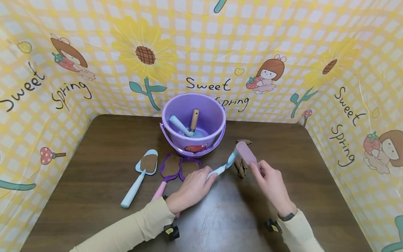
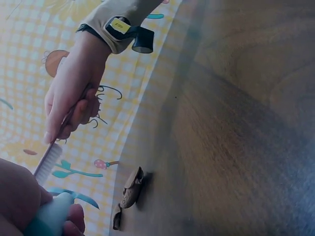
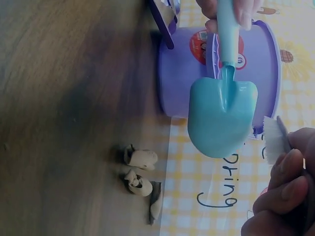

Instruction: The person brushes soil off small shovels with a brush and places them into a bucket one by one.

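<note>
My left hand (image 1: pixel 193 183) grips the handle of a light-blue toy shovel (image 1: pixel 231 159). In the right wrist view the shovel's turquoise blade (image 3: pixel 221 118) hangs above the table, with nothing visible lying on the face shown. A pink-backed brush (image 1: pixel 246 153) is in my right hand (image 1: pixel 272 185), thumb and fingers around its handle. White bristles (image 3: pixel 275 140) show in the right wrist view, beside the shovel blade. Brown curled scraps (image 1: pixel 241 168) lie on the table beneath and behind the brush; their material is unclear.
A purple bucket (image 1: pixel 170 134) stands at the back, with a light-blue handle (image 1: pixel 180 125) and a tan handle (image 1: pixel 194 120) inside. On the left lie another light-blue shovel (image 1: pixel 133 190) and purple-rimmed tools (image 1: pixel 162 171) with pink handles. Patterned cloth (image 1: pixel 201 45) surrounds the table.
</note>
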`<state>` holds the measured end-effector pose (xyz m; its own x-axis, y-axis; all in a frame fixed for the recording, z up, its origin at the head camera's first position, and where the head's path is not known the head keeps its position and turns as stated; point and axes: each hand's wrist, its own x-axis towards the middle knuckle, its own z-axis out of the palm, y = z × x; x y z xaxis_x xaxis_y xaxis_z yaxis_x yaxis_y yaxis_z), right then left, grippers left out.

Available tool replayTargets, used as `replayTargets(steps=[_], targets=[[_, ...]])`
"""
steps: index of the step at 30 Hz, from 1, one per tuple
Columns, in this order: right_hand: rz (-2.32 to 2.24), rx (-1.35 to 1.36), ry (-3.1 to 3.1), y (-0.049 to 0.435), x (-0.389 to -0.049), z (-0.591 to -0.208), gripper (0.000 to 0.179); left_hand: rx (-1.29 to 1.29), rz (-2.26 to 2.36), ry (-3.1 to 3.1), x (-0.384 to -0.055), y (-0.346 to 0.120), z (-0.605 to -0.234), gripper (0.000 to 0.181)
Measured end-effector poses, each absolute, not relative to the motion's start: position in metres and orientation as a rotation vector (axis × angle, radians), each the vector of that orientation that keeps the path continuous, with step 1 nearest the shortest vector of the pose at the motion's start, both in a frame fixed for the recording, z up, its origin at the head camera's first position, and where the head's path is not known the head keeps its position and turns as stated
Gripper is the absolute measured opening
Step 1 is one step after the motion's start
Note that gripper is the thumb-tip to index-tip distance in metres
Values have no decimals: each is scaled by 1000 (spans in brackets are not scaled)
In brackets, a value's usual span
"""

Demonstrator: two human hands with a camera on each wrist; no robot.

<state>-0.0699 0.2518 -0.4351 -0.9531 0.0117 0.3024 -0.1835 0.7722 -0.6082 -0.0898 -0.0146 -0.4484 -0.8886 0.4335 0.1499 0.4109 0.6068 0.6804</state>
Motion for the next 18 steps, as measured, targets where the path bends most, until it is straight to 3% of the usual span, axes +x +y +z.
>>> replayTargets(steps=[10, 18], targets=[[999, 333, -2780, 239, -70, -453, 19, 707, 1248, 2676, -90, -13, -450, 24], [1007, 231, -2867, 242, -76, -463, 25, 704, 1261, 2618, -89, -11, -449, 30]])
